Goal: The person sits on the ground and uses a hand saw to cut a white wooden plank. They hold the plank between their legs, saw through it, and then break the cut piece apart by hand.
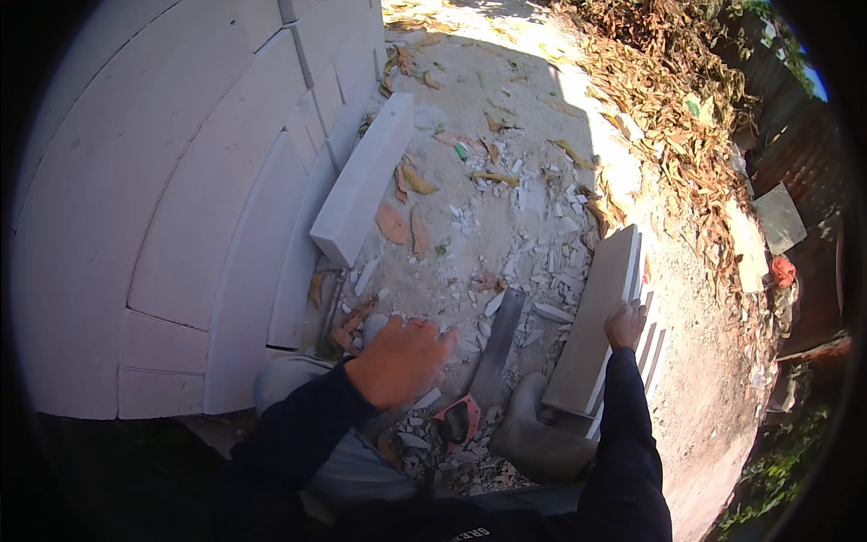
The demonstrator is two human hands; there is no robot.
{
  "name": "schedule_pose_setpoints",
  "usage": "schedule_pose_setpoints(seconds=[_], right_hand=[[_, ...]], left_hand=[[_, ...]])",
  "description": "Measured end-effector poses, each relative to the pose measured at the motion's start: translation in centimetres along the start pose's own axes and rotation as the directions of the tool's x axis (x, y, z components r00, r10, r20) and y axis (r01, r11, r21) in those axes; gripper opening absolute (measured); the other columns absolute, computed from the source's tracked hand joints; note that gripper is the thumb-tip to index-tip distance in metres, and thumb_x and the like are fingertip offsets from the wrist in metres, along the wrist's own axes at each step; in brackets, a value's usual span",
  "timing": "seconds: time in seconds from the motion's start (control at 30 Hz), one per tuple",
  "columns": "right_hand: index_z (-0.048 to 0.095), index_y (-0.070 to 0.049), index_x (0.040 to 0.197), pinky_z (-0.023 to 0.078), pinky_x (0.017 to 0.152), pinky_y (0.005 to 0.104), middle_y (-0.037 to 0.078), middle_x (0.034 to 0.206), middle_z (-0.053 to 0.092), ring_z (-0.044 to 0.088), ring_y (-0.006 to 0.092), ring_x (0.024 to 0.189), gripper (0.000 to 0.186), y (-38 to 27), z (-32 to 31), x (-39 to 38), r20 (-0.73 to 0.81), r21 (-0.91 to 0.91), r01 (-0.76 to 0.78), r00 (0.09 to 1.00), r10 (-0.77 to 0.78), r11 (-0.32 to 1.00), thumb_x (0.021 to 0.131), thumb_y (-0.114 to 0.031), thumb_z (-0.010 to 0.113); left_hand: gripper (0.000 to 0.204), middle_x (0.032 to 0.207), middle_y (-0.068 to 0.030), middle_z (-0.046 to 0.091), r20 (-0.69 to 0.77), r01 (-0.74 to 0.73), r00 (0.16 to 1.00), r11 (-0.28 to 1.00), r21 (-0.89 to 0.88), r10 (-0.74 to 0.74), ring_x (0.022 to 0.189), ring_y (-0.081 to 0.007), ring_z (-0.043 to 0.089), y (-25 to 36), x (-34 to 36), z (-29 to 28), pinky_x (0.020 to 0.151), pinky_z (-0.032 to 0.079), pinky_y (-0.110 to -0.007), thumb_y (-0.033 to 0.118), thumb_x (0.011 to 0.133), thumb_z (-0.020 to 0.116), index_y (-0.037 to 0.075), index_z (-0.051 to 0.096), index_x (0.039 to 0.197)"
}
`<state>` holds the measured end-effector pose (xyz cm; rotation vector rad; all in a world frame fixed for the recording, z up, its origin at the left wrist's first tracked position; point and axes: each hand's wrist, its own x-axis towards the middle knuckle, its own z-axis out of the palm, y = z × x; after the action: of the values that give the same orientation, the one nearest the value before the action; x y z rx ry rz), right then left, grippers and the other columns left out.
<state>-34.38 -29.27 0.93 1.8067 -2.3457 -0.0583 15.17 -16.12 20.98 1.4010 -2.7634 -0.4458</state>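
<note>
My right hand [626, 323] is closed over the long edge of a pale lightweight concrete block [591, 316], one of several slabs standing side by side on the ground to my right. My left hand [404, 361] hangs over my leg with curled fingers; nothing shows in them, though their undersides are hidden. Between my feet lies a handsaw, its dark blade [499, 348] pointing away from me and its red and black handle [459, 423] near me. A single white block [366, 185] rests at an angle beside the wall, ahead and left of my left hand.
A wall of large white blocks [190, 199] rises along my left. White chips [553, 312] and dust cover the ground around the saw. My grey boot [533, 434] stands against the slabs. Dry leaves [668, 108] are heaped at the far right, with rusty metal sheets [804, 154] behind.
</note>
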Motion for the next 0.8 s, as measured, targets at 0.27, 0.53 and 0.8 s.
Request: schedule_pose_setpoints(seconds=[0.27,0.53,0.8], right_hand=[[0.068,0.001,0.122,0.051,0.101,0.0485,0.023,0.135,0.058,0.061,0.0427,0.119,0.045,2.1,0.8,-2.7,0.127,0.158,0.108,0.983,-0.129,0.982,0.079,-0.010,0.064],[0.059,-0.006,0.140,0.050,0.105,0.0435,0.020,0.132,0.065,0.061,0.0364,0.124,0.064,0.4,-15.9,-7.1,0.443,0.313,0.483,0.687,-0.576,0.818,0.081,-0.023,0.077],[0.051,-0.008,0.148,0.052,0.099,0.0463,0.022,0.132,0.064,0.063,0.0422,0.118,0.068,-5.7,-24.2,-19.5,0.281,0.645,0.463,0.596,-0.752,0.608,0.086,-0.023,0.076]], left_hand=[[0.054,0.102,-0.0195,0.069,0.106,0.067,0.993,0.996,-0.062,-0.060,0.105,-0.0390,0.066,-1.5,1.2,0.4,0.087,0.050,-0.052,0.034,0.088,0.075,0.004,0.058,0.130],[0.047,0.122,-0.0194,0.067,0.186,0.409,0.900,0.911,-0.055,-0.393,0.119,-0.0385,0.063,-9.7,5.2,3.0,0.100,0.048,-0.053,0.039,0.086,0.076,0.006,0.066,0.118],[0.090,0.144,-0.0220,0.048,-0.287,0.869,0.460,0.493,-0.049,-0.840,0.132,-0.0394,0.049,-23.6,6.1,9.9,0.106,0.045,-0.055,0.037,0.083,0.080,-0.002,0.034,0.151]])
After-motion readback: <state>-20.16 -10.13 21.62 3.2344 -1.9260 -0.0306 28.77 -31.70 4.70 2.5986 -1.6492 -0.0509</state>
